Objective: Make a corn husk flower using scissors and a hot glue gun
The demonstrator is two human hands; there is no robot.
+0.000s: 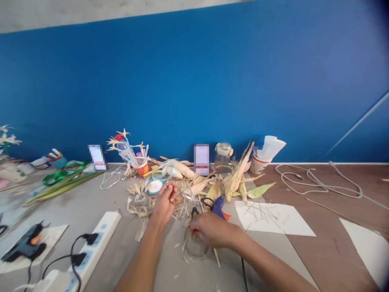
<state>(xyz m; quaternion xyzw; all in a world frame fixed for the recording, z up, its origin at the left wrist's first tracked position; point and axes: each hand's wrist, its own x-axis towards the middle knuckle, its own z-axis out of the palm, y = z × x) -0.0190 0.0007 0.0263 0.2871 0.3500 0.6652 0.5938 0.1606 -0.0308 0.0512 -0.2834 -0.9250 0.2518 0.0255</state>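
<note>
My left hand (165, 201) is raised over the husk scraps, its fingertips pinched together; anything between them is too small to make out. Beside it lies a roll of pale blue ribbon (154, 186). My right hand (211, 229) has its fingers curled downward above a clear round object (197, 249), perhaps a tape roll or shallow dish. What those fingers grip is hidden. Just beyond the right hand are black-handled scissors (208, 203) and a blue glue gun (219, 207) with an orange part. Dried corn husks (235, 182) are heaped behind both hands.
Thin wires lie on white paper (282, 225) to the right. A white power strip (99, 239) and a black glue gun (26, 243) occupy the left front. Along the blue wall stand a paper cup (259, 165), a jar (223, 158) and a phone (201, 158).
</note>
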